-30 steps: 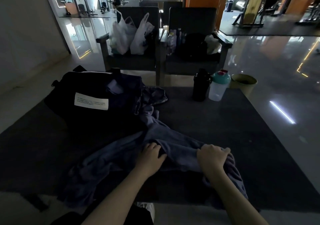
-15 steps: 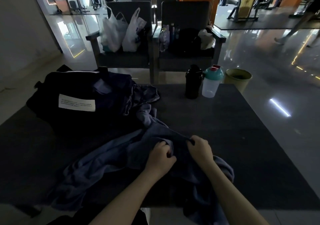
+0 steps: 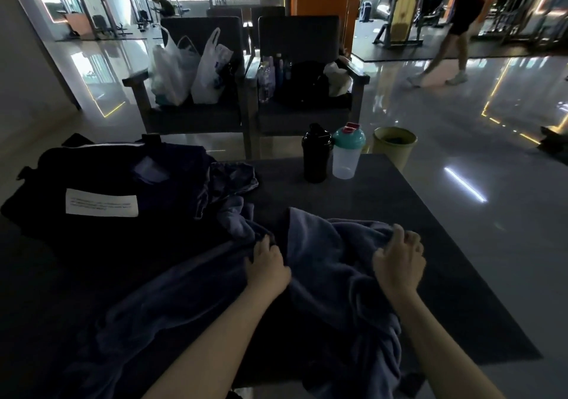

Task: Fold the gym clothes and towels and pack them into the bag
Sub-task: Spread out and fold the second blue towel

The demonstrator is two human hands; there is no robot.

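The bag (image 3: 92, 195) blocks the table's (image 3: 430, 245) left side; two bottles (image 3: 330, 156) stand at its far edge. Bare tabletop lies open between the bottles and the towel (image 3: 332, 263).

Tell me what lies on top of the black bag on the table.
A dark garment is draped over the right end of the bag. It covers that part, so the bag's opening and contents cannot be seen.

No text is legible: the white label (image 3: 101, 205) on the black bag (image 3: 40, 189), well to the left of and beyond the left hand's (image 3: 268, 268) fingers (image 3: 261, 244), bears print too blurred to read.
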